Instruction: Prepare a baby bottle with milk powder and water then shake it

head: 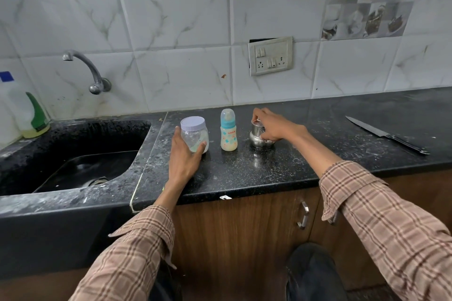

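Note:
A baby bottle [229,132] with a blue collar and clear cap stands upright on the black counter [269,173], pale liquid at its bottom. To its left stands a clear plastic jar [195,135] with a lilac lid and a little white powder inside; my left hand [184,156] grips its lower side. Right of the bottle sits a small steel pot [259,138]; my right hand [274,127] curls over it, fingers on its lid and thumb at its belly.
A black sink [73,161] lies to the left under a wall tap [85,68], with a green-capped soap bottle [34,117] at its corner. A kitchen knife [386,134] lies on the counter at far right. A socket plate [270,55] is on the tiled wall.

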